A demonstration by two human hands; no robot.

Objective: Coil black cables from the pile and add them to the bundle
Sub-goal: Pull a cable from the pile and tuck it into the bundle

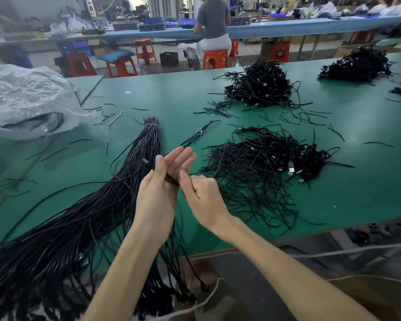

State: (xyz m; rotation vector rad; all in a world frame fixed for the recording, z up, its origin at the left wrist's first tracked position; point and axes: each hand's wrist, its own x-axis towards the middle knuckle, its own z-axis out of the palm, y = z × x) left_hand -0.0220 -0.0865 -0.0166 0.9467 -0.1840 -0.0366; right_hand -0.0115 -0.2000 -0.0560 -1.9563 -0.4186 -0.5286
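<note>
Far left, the tied pile of straight cables (pixel 134 163) lies on the green table (pixel 183 96). The left hand (pixel 158 193), fingers nearly straight, pins one black cable (pixel 171 179) under its thumb; the right hand (pixel 205 195) pinches the same cable. Coiling looks just begun; next comes winding loops round the left fingers. The coiled bundle (pixel 259 167) waits at the right

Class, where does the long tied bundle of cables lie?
In the head view the bundle lies on the left of the green table, beside the left hand, right of the plastic bag.
</note>
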